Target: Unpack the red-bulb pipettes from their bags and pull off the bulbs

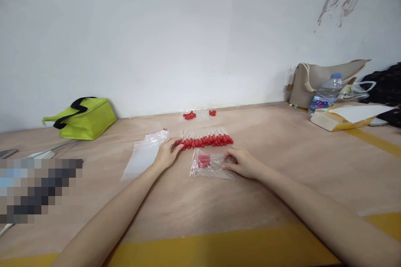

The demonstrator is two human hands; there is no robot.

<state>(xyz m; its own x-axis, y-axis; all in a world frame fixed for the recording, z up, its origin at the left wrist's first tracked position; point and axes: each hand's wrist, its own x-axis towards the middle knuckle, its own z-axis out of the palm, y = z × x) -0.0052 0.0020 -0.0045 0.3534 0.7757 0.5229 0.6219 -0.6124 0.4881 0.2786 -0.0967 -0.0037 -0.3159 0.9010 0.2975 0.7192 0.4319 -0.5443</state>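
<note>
A row of pale sticks with red tips (206, 139) lies side by side on the brown-covered table. My left hand (168, 153) is at the row's left end, its thumb and fingers closed around a red tip there, partly hidden by the fingers. Just in front of the row, a clear zip bag (216, 170) lies flat with several red pieces (204, 160) inside near its red-striped seal. Curled over the bag's right end, my right hand (242, 162) pinches the plastic between thumb and fingers. Beside my left hand is a stack of flat zip bags (142, 156).
Two small groups of red pieces (189, 115) in clear bags lie by the wall. A green bag (89, 119) stands left. At right are a water bottle (326, 94), a beige bag (308, 85) and an opened carton (340, 117). Yellow tape (219, 248) crosses the near edge.
</note>
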